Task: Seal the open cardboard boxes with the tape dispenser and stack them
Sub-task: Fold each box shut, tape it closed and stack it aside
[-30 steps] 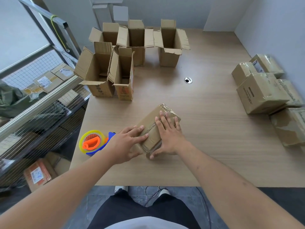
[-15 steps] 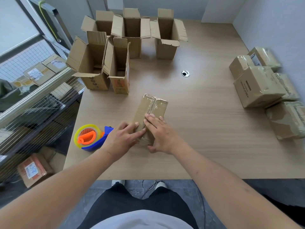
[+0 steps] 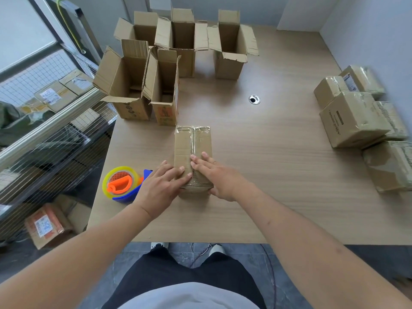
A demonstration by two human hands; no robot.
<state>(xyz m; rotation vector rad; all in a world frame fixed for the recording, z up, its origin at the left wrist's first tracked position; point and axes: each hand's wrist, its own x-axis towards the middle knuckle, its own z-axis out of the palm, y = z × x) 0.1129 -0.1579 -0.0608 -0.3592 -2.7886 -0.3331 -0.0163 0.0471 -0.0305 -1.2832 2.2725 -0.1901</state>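
A taped cardboard box (image 3: 193, 143) lies flat near the table's front, its long side pointing away from me. My left hand (image 3: 160, 186) rests with straight fingers on the box's near left end. My right hand (image 3: 214, 175) presses flat on its near right end, fingertips along the tape seam. The tape dispenser (image 3: 123, 184), yellow, orange and blue, lies on the table just left of my left hand. Several open cardboard boxes (image 3: 165, 83) stand upright at the back left. Sealed boxes (image 3: 354, 118) are piled at the right edge.
A wooden table (image 3: 278, 166) carries everything; a round cable grommet (image 3: 254, 99) sits mid-table. A wire shelf rack (image 3: 44, 134) with parcels stands left of the table. A grey wall borders the right side behind the sealed pile.
The box has been turned from a diagonal lie to point straight away from me. Both hands slid back to its near end and still lie flat on it.
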